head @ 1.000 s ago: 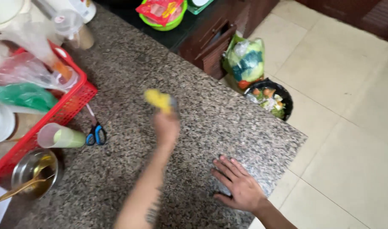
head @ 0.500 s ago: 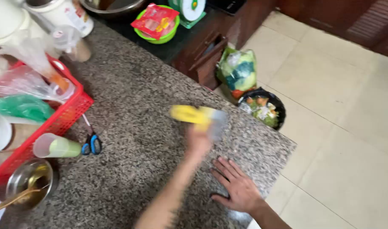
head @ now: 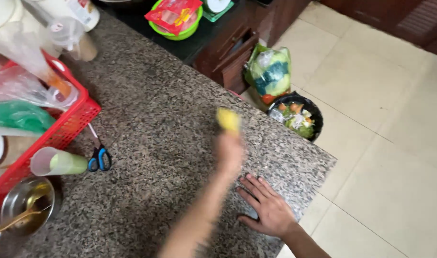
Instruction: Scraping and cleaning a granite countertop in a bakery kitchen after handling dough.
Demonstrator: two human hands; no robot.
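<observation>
Yellow, soft-looking sponge-like pad (head: 228,119) sits gripped in my left hand (head: 229,152) above the speckled grey granite surface (head: 156,119); blurred, fingers closed round its lower end. Judged light and compressible, best pinched across the middle. Right hand (head: 267,208) lies flat, fingers spread, holding nothing.

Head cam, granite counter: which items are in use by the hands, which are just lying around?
In use:
left hand, blurred
yellow object in it
right hand, flat on the granite counter

Lying about:
blue scissors
plastic cup
red basket
metal bowl
floor bin
</observation>
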